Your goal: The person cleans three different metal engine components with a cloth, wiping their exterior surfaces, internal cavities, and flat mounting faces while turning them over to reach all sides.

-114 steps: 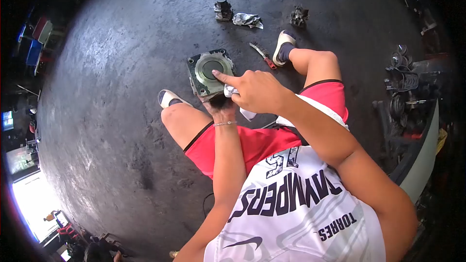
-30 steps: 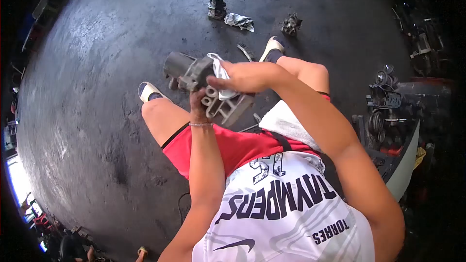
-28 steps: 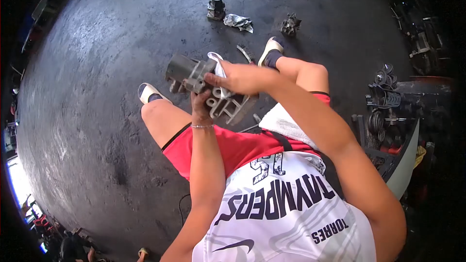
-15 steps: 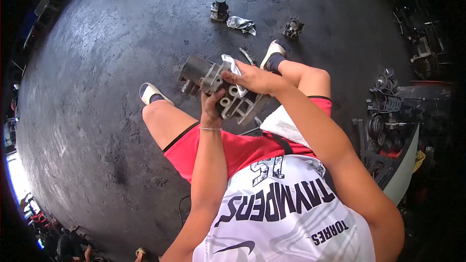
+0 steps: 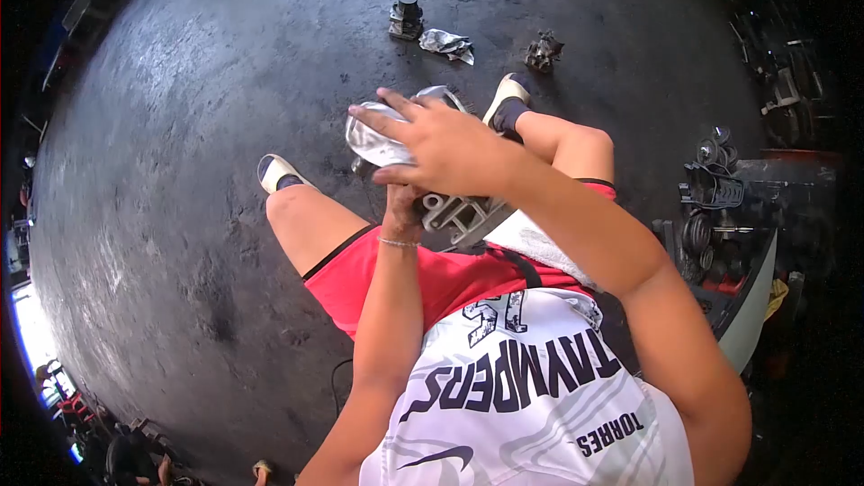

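Metal housing (image 5: 459, 212) slants lengthwise, ribbed end toward white towel (image 5: 533, 241).

Right grip (image 5: 454, 148) spread over cloth (image 5: 372, 139) on metal part (image 5: 461, 214); left grip (image 5: 403, 212) holds it, apparently underneath

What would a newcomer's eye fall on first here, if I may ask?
Probably the right hand, spread over a white cloth at the middle of the view, above the metal part that the left hand holds. Next might come the white jersey with bold black lettering, filling the lower middle. Farther off, on the dark floor, a crumpled cloth lies beside an upright metal assembly.
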Demonstrator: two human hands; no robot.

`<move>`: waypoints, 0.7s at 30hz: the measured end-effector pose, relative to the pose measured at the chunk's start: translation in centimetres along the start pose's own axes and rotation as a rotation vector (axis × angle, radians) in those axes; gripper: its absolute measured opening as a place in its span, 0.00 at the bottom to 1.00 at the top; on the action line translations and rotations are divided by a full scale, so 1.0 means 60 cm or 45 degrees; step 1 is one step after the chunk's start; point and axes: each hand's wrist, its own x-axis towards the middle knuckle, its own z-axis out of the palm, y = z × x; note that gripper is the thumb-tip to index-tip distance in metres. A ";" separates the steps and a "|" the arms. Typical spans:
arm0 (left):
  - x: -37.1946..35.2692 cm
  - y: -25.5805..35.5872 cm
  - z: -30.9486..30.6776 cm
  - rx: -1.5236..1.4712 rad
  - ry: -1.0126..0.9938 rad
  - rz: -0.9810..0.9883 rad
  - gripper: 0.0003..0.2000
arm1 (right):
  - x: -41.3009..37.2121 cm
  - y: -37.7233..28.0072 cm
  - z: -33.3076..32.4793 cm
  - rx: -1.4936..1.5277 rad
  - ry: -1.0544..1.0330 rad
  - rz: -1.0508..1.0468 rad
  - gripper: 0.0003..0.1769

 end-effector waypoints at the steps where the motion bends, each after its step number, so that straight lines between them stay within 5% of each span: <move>1: -0.001 0.002 -0.001 -0.008 -0.162 0.066 0.28 | 0.017 0.001 0.004 0.252 -0.093 0.140 0.44; 4: -0.020 0.021 0.024 0.121 -0.116 0.034 0.27 | 0.068 0.049 0.014 0.937 -0.442 0.478 0.47; 5: -0.014 0.009 0.008 0.135 -0.155 0.082 0.32 | 0.077 0.067 0.005 1.104 -0.609 0.346 0.42; 6: -0.011 0.005 0.003 0.139 -0.191 0.111 0.32 | 0.080 0.088 0.047 1.661 -0.671 0.418 0.43; 8: -0.021 0.006 0.013 0.041 -0.195 0.093 0.32 | 0.057 0.081 0.030 1.926 -0.700 0.909 0.38; 10: -0.023 -0.001 0.013 -0.068 -0.163 0.058 0.32 | 0.038 0.078 0.040 1.846 -0.460 0.718 0.34; 12: -0.026 0.000 0.007 -0.179 -0.113 0.013 0.33 | 0.030 0.076 0.044 1.928 -0.369 0.909 0.26; 18: -0.027 0.010 0.016 -0.038 -0.268 -0.003 0.32 | -0.018 0.074 0.003 1.260 -0.213 0.567 0.26; 21: -0.020 -0.004 0.013 -0.153 -0.160 0.022 0.28 | -0.056 0.069 0.008 1.245 -0.035 0.712 0.25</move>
